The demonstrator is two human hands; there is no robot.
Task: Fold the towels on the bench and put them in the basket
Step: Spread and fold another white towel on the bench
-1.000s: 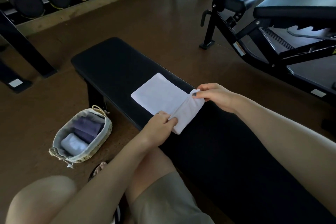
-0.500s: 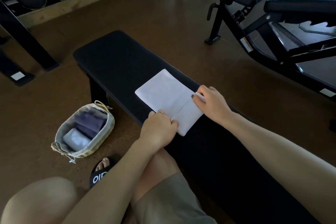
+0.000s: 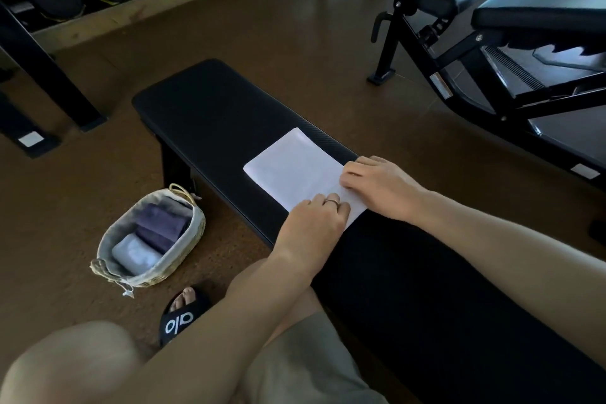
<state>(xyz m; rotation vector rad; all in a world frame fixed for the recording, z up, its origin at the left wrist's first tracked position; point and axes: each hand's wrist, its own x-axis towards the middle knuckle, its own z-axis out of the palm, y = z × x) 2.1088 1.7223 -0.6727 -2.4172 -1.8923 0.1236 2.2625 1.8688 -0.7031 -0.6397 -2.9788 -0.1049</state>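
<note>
The white towel (image 3: 295, 164) lies flat on the black padded surface (image 3: 210, 115), about midway along it and toward its right edge. One second ago the near end of the towel was lifted off the surface, pinched at its two corners. That end has since been carried over and laid down on the rest of the cloth. The fold is therefore made, and the towel is shorter than it was.

Left hand (image 3: 314, 226): rests on the near left corner of the towel, knuckles up, fingers bent down against the cloth. Whether this grip pinches the edge or only presses it cannot be told. Right hand (image 3: 377, 180): lies on the near right part, fingers fairly straight and spread, pressing the fold flat and gripping nothing.

The basket (image 3: 193, 239) stands on the floor to the left of the surface, near the person's sandalled foot (image 3: 183, 308). It already holds a folded purple towel (image 3: 160, 226) and a pale one (image 3: 134, 254).

Judgement: one fold is complete and being flattened. The towel may need another fold to fit the basket.
</note>
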